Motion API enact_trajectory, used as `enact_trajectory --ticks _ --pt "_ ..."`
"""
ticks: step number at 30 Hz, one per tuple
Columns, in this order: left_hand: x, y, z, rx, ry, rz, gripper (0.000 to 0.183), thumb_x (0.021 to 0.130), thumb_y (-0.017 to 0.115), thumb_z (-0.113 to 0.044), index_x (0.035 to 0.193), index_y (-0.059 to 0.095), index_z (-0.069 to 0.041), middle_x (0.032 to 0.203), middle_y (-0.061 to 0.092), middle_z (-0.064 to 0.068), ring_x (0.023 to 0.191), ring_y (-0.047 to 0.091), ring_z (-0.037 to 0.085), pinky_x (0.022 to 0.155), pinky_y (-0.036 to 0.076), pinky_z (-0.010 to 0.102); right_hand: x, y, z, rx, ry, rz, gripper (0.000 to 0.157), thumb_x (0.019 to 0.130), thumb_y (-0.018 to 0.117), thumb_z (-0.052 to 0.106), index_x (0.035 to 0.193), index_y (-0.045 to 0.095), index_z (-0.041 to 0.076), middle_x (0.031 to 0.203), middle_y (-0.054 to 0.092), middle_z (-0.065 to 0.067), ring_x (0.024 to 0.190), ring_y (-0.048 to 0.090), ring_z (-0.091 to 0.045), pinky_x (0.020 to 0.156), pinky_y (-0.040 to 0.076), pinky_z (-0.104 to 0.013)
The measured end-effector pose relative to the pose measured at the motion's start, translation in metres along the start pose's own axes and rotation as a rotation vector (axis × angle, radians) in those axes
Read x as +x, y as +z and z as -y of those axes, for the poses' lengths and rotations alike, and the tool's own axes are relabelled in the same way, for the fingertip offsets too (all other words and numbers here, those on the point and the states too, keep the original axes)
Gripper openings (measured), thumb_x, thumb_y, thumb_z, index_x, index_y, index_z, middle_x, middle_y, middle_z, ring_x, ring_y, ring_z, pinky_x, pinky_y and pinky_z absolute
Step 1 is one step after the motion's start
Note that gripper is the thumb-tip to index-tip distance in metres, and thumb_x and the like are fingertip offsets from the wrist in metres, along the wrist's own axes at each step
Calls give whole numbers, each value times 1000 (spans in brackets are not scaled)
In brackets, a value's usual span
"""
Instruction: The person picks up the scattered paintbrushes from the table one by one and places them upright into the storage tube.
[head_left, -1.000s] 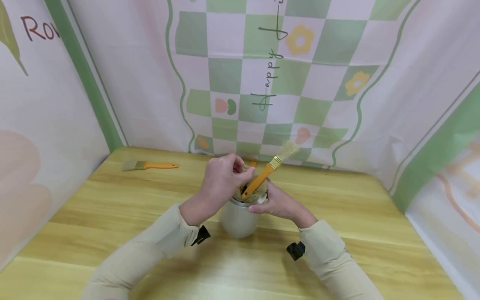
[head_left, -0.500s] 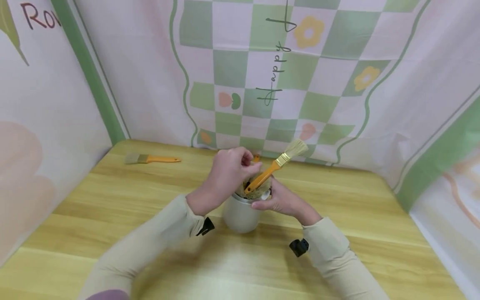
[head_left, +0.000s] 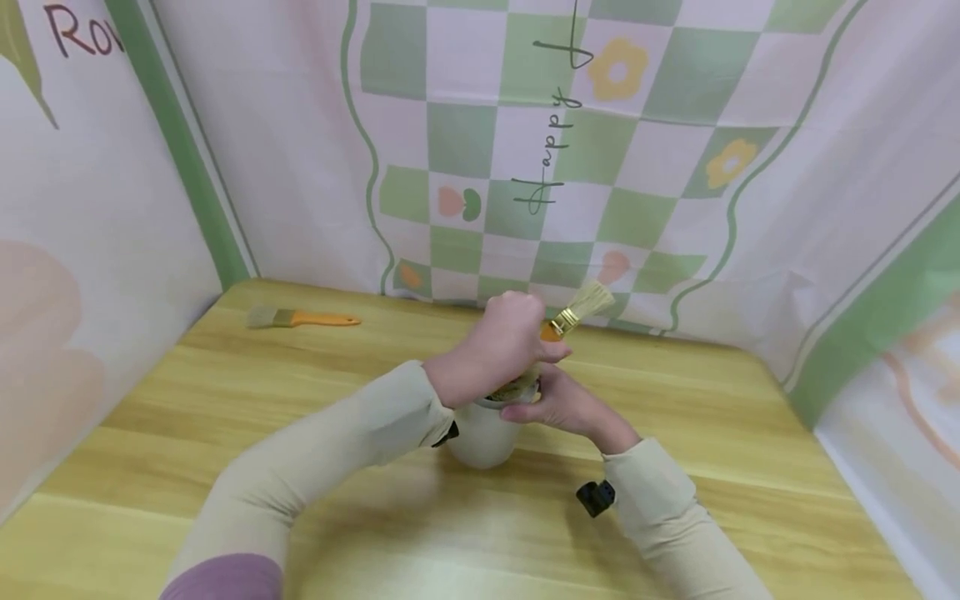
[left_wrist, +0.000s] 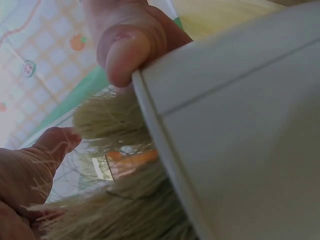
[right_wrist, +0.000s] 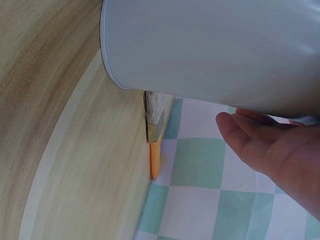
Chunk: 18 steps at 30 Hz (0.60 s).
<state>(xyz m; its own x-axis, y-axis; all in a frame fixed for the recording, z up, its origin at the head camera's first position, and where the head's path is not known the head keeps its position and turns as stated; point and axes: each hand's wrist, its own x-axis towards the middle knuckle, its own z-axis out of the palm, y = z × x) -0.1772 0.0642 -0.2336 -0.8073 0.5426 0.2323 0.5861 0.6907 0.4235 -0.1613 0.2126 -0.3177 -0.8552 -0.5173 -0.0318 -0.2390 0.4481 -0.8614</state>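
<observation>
A pale grey canister [head_left: 480,442] stands on the wooden table with clumps of bristles [left_wrist: 125,210] showing at its mouth. Leaning out of it is a flat paintbrush [head_left: 568,317], bristles up and orange handle down. My right hand [head_left: 562,402] holds the canister at its rim, thumb on the near side. Over the mouth, my left hand [head_left: 510,337] overlaps the leaning paintbrush's handle in the head view. In the left wrist view its thumb [left_wrist: 65,137] stands apart from its fingers, close to the bristles. The lower part of the handle is hidden behind the left hand.
A second paintbrush [head_left: 322,318] with an orange handle lies at the back left of the table [head_left: 225,450]. A checkered cloth [head_left: 525,150] hangs as a wall right behind the table's far edge, with cloth sides left and right.
My left hand has moved right across the canister's mouth to the leaning paintbrush's handle, hiding an orange handle end behind it. The right hand keeps its hold on the canister.
</observation>
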Motion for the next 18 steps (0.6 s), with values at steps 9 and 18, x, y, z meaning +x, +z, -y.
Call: enact_trajectory --ticks 9,18 --pt "11 4 -2 -3 4 76 37 87 70 -31 61 50 -12 54 38 -5 42 30 5 41 29 16 1 -1 -1 -30 -46 1 58 81 76 36 125 56 2 122 63 -15 107 59 -16 94 48 -27" --pt "14 9 -2 50 -15 70 28 87 69 -25 66 56 -11 57 45 -4 49 40 8 44 35 17 0 1 2 -26 -78 -6 63 82 77 35 127 50 0 124 61 -16 108 58 -17 93 48 -22"
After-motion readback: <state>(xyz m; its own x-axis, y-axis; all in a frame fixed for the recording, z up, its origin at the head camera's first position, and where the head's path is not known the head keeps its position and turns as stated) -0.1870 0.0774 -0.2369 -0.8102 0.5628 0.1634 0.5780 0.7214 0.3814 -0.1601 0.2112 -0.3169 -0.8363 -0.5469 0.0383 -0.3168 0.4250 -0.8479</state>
